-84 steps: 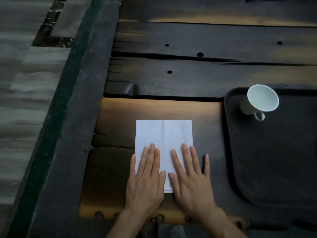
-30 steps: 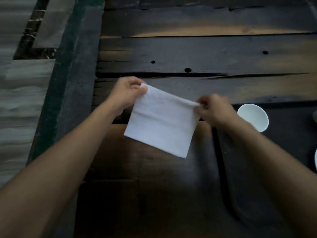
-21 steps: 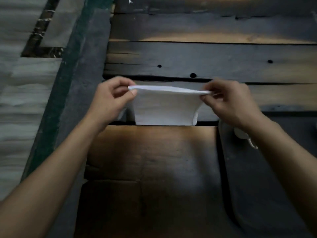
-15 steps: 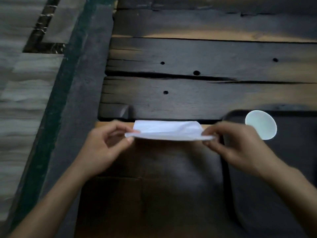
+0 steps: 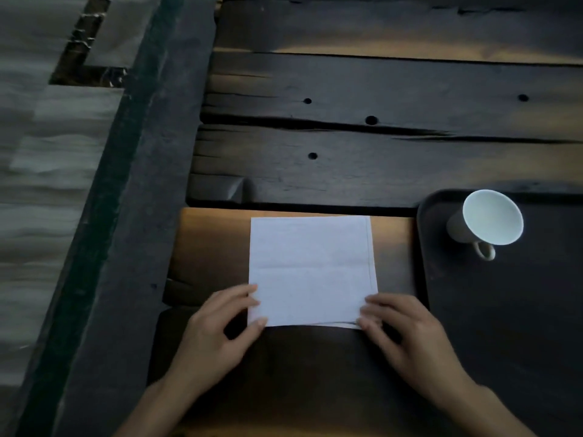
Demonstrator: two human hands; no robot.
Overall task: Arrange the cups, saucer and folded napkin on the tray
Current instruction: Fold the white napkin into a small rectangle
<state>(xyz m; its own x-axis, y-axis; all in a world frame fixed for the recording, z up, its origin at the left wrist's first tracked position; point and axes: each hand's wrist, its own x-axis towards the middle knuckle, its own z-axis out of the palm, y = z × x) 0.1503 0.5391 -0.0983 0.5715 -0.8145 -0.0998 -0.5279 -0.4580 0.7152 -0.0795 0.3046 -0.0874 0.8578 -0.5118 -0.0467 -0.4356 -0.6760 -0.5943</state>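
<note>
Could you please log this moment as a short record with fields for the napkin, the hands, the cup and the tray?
napkin: white napkin, flat on the wooden table, left of the tray, not on it
left hand: fingers at the napkin's near left corner
right hand: fingers at the near right corner
cup: white cup with handle, at the tray's far left corner
tray: dark tray; no saucer visible
</note>
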